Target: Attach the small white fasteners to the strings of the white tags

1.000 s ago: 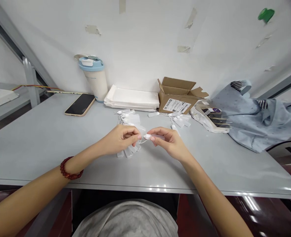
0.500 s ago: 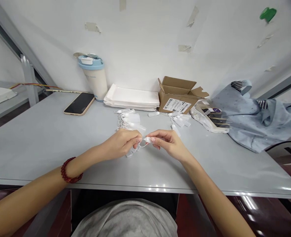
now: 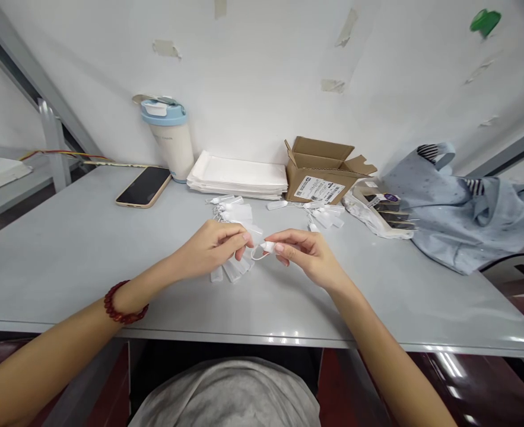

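My right hand [image 3: 304, 252] pinches a small white plastic piece [image 3: 268, 247] between thumb and fingertips. A thin white cord loops from it toward the left. Just left of the loop is my left hand [image 3: 219, 246], its thumb and index finger closed together; anything between them is too small to make out. Beneath and behind the left hand lies a pile of white tags [image 3: 237, 212] with cords, partly hidden by the hand. A second group of similar white tags [image 3: 326, 216] lies beyond my right hand, in front of the cardboard box.
Along the wall stand a phone [image 3: 143, 187], a cream cup with a blue lid [image 3: 172, 142], stacked white envelopes [image 3: 239, 175] and an open cardboard box [image 3: 319, 172]. At right are a plastic-wrapped pack [image 3: 384, 213] and a light blue cloth bag [image 3: 470, 207].
My left hand has drawn back slightly left, away from the white piece, and the cord loop shows more freely. The right hand keeps its pinch and has shifted little.
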The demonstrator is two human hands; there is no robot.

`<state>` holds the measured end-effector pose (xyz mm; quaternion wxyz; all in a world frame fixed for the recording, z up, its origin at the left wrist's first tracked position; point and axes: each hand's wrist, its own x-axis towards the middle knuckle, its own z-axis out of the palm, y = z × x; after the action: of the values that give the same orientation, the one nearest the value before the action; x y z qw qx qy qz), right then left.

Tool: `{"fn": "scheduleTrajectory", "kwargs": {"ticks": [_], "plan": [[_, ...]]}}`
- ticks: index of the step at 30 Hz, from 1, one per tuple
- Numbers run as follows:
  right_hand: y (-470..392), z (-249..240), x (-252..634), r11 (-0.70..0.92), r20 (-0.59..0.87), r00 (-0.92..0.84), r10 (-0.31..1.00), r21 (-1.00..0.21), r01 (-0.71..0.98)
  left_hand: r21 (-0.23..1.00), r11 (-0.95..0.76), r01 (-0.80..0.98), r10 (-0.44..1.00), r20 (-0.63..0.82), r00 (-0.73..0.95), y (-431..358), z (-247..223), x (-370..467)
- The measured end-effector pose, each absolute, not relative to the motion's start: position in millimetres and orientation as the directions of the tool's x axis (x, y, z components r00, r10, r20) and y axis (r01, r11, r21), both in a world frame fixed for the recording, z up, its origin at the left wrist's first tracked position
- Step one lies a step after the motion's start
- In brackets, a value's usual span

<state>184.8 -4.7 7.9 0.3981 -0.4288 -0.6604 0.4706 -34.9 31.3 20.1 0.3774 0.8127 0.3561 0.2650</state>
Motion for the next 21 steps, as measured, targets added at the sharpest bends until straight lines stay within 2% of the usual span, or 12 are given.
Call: {"fn": "scheduleTrajectory", "kwargs": {"ticks": [4, 16, 21], "plan": [[-4.7, 7.8, 184.9, 0.194, 0.128, -0.307, 0.943, -0.962, 0.194, 0.824, -0.431, 0.368, 0.786, 0.143, 0.601, 32.3, 20.5, -35.8], [-4.0, 3.0, 179.8, 0.161, 0.082, -0.326, 0.942, -0.961, 0.223, 0.779, -0.537, 0.325, 0.721, 0.223, 0.656, 28.5, 5.8, -30.4], [-4.7, 3.2, 178.5, 0.153, 0.075, -0.334, 0.940, -0.965, 0.214, 0.794, -0.510, 0.330, 0.726, 0.192, 0.660, 28.1, 5.6, -29.9]]}}
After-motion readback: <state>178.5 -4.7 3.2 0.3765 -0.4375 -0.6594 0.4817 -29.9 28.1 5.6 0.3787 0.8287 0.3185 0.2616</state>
